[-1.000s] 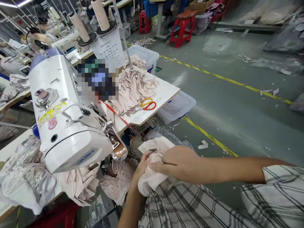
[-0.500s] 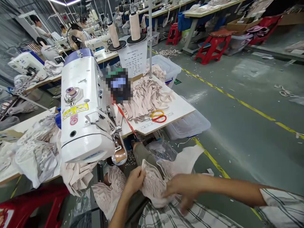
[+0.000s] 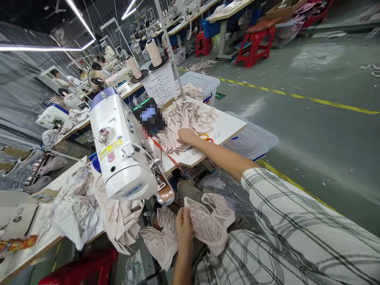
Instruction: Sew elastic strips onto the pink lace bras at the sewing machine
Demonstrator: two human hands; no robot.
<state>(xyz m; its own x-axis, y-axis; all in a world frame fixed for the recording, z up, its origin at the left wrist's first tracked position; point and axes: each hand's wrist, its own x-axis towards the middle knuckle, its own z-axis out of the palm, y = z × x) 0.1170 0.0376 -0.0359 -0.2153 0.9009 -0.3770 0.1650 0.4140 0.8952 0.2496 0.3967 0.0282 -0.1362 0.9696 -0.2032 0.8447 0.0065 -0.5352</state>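
Note:
My left hand (image 3: 183,225) pinches the edge of a pale pink lace bra (image 3: 208,223) that lies over my lap. More of the lace (image 3: 163,237) hangs to the left of that wrist. My right hand (image 3: 187,136) is stretched forward onto a pile of pale pink fabric strips (image 3: 173,132) on the sewing table (image 3: 228,122). Its fingers are curled down among the strips, and what they grip, if anything, is hidden. Scissors (image 3: 207,137) with yellow and red handles lie partly behind my right forearm. Left of the pile stands a white sewing machine (image 3: 118,146).
Pink pieces (image 3: 121,221) hang off the table left of the machine. Two thread cones (image 3: 154,53) and a printed sheet (image 3: 160,85) stand behind it. Clear plastic bins (image 3: 252,136) sit beside and under the table. A red stool (image 3: 83,269) is at lower left.
My right hand has left the lace bra and reached forward onto the strips. My left hand keeps hold of the lace. The view has tilted and shifted.

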